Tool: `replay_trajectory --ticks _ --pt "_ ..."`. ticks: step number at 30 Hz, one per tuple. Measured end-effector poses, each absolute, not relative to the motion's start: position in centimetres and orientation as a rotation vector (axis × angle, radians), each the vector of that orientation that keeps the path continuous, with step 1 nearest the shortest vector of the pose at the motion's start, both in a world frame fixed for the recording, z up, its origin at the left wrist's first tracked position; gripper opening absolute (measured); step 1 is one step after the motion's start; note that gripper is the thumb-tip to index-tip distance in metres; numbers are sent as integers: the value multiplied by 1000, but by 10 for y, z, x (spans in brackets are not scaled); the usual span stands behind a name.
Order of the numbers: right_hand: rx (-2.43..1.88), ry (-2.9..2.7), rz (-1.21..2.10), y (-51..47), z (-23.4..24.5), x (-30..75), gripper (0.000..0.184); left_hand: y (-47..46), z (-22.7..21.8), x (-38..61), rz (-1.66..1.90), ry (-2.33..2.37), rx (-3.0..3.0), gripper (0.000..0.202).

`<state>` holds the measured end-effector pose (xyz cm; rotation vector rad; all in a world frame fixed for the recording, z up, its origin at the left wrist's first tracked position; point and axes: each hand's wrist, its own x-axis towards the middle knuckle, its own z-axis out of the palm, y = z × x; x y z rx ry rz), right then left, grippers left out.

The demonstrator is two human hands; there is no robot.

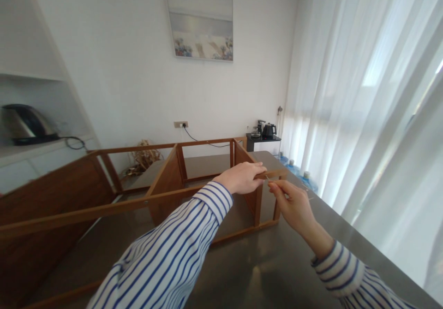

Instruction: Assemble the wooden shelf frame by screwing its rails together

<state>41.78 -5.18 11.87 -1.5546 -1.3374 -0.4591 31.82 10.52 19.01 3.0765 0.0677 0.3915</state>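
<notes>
A brown wooden shelf frame (162,193) lies on its side on the dark grey table (238,272). My left hand (242,177) is closed over the end of its upper rail, near the right corner, fingers on top and thumb side hidden. Just to the right, my right hand (292,203) pinches a thin metal rod (267,178), perhaps a hex key. Its tip points at the rail end beside my left fingers. Most of the rod is hidden by the fingers, and whether the tip sits in a hole is too small to tell.
Small thin items (309,198) lie on the table beyond my right hand. Blue-capped water bottles (308,180) stand by the white curtain (332,92). A black kettle (269,130) tops a small cabinet at the back; another kettle (29,124) is at left.
</notes>
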Motion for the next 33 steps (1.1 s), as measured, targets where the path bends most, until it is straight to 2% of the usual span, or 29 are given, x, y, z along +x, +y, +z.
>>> replay_trajectory --ticks 15,19,27,33 --pt "-1622 -1296 -536 -70 113 420 24 101 188 315 412 114 3095 53" --pt "-1684 -1237 -435 -82 95 428 24 98 192 314 404 138 3077 58" --pt "-1745 -1127 -247 -107 72 427 29 92 195 318 377 181 3136 51" --pt "-1810 -1171 -29 -112 48 423 35 87 195 317 312 410 3209 56"
